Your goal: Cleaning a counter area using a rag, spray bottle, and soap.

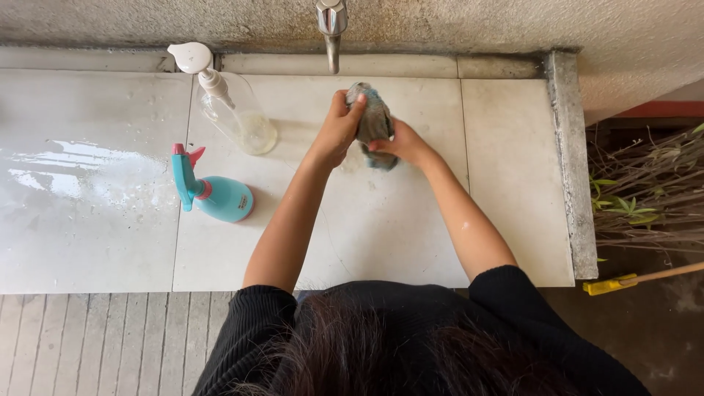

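Both of my hands grip a bunched grey-blue cloth (373, 117) over the white tiled counter (411, 220), just below a metal tap (332, 29) on the wall. My left hand (339, 128) holds its upper left side, fingers wrapped over the top. From the right, my right hand (403, 144) clasps its lower part. Black sleeves are pushed up both forearms.
A clear pump bottle (233, 110) and a teal spray bottle (216, 196) with a pink trigger lie on the counter to the left. Water shines on the far-left tiles (66, 169). A concrete edge (576, 161) bounds the right side, with plants (645, 191) and a yellow broom head (609, 285) beyond.
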